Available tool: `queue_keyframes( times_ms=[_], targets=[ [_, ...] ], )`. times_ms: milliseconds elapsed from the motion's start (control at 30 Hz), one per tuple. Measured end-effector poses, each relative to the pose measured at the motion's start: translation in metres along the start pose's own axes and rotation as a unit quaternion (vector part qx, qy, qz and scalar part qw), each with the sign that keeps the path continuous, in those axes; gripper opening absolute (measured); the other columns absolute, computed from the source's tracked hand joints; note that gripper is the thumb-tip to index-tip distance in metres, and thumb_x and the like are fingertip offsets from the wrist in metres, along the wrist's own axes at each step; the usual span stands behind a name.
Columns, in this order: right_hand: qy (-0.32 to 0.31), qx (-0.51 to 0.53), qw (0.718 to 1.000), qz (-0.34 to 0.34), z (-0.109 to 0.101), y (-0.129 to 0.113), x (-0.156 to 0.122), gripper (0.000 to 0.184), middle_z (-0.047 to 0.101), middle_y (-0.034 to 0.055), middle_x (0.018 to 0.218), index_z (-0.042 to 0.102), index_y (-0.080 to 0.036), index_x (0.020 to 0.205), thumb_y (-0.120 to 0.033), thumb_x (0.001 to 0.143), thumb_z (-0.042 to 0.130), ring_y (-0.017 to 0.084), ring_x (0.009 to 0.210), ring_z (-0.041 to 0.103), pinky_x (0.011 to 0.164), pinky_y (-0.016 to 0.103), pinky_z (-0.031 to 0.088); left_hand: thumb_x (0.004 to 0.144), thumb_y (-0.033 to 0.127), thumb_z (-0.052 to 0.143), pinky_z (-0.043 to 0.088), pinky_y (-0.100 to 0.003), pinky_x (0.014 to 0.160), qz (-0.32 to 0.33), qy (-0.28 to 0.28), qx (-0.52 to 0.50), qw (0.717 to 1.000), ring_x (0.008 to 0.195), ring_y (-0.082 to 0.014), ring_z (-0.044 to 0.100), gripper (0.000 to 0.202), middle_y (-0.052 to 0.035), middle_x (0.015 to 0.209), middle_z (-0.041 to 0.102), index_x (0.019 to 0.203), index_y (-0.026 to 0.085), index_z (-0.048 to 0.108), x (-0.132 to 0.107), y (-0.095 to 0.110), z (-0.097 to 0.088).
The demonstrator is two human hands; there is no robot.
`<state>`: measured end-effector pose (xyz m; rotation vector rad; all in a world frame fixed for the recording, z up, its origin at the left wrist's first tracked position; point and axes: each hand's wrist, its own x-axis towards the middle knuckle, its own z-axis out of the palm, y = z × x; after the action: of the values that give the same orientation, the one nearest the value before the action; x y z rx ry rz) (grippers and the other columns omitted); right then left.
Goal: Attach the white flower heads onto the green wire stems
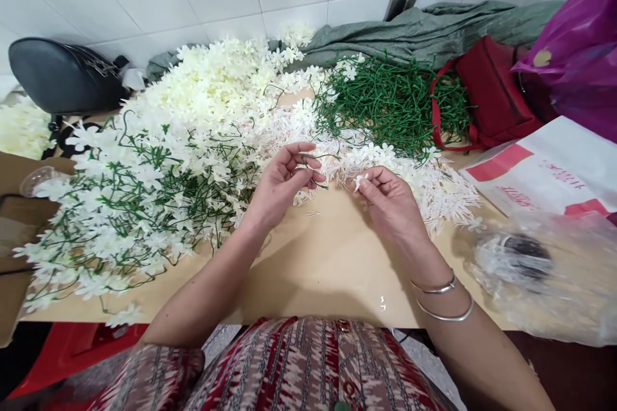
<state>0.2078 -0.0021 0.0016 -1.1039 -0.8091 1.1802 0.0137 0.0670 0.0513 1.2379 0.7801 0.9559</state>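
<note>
In the middle of the view my left hand (292,176) is closed on a thin green artificial flower stem (315,156), whose ends stick out past the fingers. To its right, my right hand (388,196) pinches a small white flower piece (359,182) between thumb and fingertips. The two hands are apart, just above the near edge of a pile of white plastic sprigs (337,141). Behind them lies a heap of bare green stems (390,103). On the left is a mound of white flowers on green stems (159,192).
Loose white and cream blossoms (216,80) are heaped at the back. A black bag (62,77) stands back left and a red bag (496,93) back right. A white paper bag (549,167) and a clear plastic bag (554,276) lie on the right of the tan table (318,270).
</note>
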Motion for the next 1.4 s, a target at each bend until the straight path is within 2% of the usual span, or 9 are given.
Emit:
queue_keyframes(
  times_ms=[200, 300, 600, 733, 833, 933, 1000, 1200, 1400],
  targets=[
    [-0.034, 0.018, 0.999, 0.010, 0.005, -0.004, -0.004, 0.035, 0.072, 0.0032, 0.107, 0.065, -0.025, 0.082, -0.051, 0.074, 0.086, 0.015, 0.077, 0.065, 0.084, 0.039, 0.057, 0.082, 0.042, 0.085, 0.056, -0.023, 0.067, -0.076, -0.016, -0.038, 0.996, 0.073, -0.0130, 0.072, 0.032, -0.0024, 0.078, 0.074, 0.080, 0.018, 0.064, -0.018, -0.012, 0.012],
    [-0.064, 0.030, 0.997, 0.024, 0.008, -0.007, -0.008, 0.034, 0.074, 0.0026, 0.104, 0.066, -0.025, 0.083, -0.051, 0.076, 0.087, 0.016, 0.079, 0.068, 0.087, 0.039, 0.058, 0.080, 0.047, 0.088, 0.054, -0.021, 0.062, -0.084, -0.003, -0.024, 0.996, 0.065, -0.0108, 0.069, 0.043, -0.0006, 0.068, 0.072, 0.073, 0.017, 0.058, -0.024, -0.018, 0.018],
    [-0.110, 0.083, 0.990, 0.035, 0.003, -0.016, -0.008, 0.024, 0.073, -0.0027, 0.079, 0.072, -0.027, 0.082, -0.043, 0.078, 0.090, 0.013, 0.073, 0.067, 0.079, 0.031, 0.057, 0.090, 0.049, 0.078, 0.057, -0.022, 0.069, -0.097, -0.025, -0.026, 0.995, 0.076, -0.0127, 0.076, 0.043, -0.0053, 0.097, 0.080, 0.121, 0.020, 0.069, -0.031, -0.027, 0.015],
    [-0.078, 0.065, 0.994, 0.027, -0.005, -0.016, -0.005, 0.025, 0.073, -0.0035, 0.078, 0.072, -0.028, 0.083, -0.043, 0.077, 0.091, 0.011, 0.069, 0.064, 0.070, 0.026, 0.053, 0.089, 0.049, 0.080, 0.059, -0.023, 0.074, -0.098, -0.023, -0.124, 0.987, 0.078, -0.0133, 0.077, 0.038, -0.0038, 0.098, 0.080, 0.110, 0.021, 0.069, -0.030, -0.022, 0.003],
    [-0.088, 0.055, 0.994, 0.038, -0.006, -0.016, -0.004, 0.026, 0.071, -0.0029, 0.075, 0.071, -0.028, 0.082, -0.045, 0.077, 0.090, 0.012, 0.068, 0.064, 0.068, 0.027, 0.053, 0.098, 0.046, 0.069, 0.060, -0.026, 0.077, -0.107, -0.122, -0.127, 0.979, 0.073, -0.0131, 0.075, 0.026, -0.0008, 0.083, 0.076, 0.102, 0.021, 0.067, -0.039, -0.015, -0.006],
    [-0.094, 0.049, 0.994, 0.040, -0.005, -0.015, -0.005, 0.027, 0.070, -0.0022, 0.075, 0.070, -0.028, 0.083, -0.047, 0.077, 0.089, 0.013, 0.070, 0.063, 0.070, 0.029, 0.053, 0.105, 0.035, 0.057, 0.058, -0.027, 0.081, -0.097, -0.270, 0.048, 0.957, 0.082, -0.0142, 0.075, 0.019, -0.0037, 0.085, 0.077, 0.105, 0.020, 0.068, -0.050, -0.014, -0.009],
    [-0.084, 0.047, 0.995, 0.036, -0.006, -0.014, -0.005, 0.028, 0.069, -0.0021, 0.076, 0.070, -0.028, 0.084, -0.046, 0.077, 0.089, 0.013, 0.070, 0.063, 0.071, 0.029, 0.054, 0.106, 0.030, 0.054, 0.056, -0.026, 0.082, -0.052, -0.304, 0.177, 0.934, 0.088, -0.0139, 0.074, 0.018, -0.0048, 0.092, 0.079, 0.106, 0.021, 0.069, -0.050, -0.020, -0.005],
    [-0.049, 0.073, 0.996, 0.006, -0.013, -0.011, -0.001, 0.024, 0.069, -0.0024, 0.080, 0.067, -0.027, 0.089, -0.038, 0.081, 0.087, 0.011, 0.072, 0.063, 0.072, 0.026, 0.054, 0.105, 0.037, 0.054, 0.056, -0.028, 0.081, 0.084, -0.251, 0.169, 0.949, 0.086, -0.0147, 0.074, 0.024, -0.0064, 0.091, 0.077, 0.108, 0.017, 0.066, 0.012, -0.055, 0.008],
    [-0.014, 0.063, 0.998, 0.016, -0.015, -0.011, 0.005, 0.032, 0.071, -0.0035, 0.081, 0.070, -0.029, 0.086, -0.044, 0.071, 0.094, 0.011, 0.069, 0.062, 0.069, 0.025, 0.055, 0.094, 0.067, 0.062, 0.056, -0.028, 0.075, 0.087, -0.124, 0.108, 0.983, 0.075, -0.0141, 0.069, 0.050, -0.0028, 0.082, 0.072, 0.104, 0.018, 0.062, 0.052, -0.070, 0.016]
  ],
)
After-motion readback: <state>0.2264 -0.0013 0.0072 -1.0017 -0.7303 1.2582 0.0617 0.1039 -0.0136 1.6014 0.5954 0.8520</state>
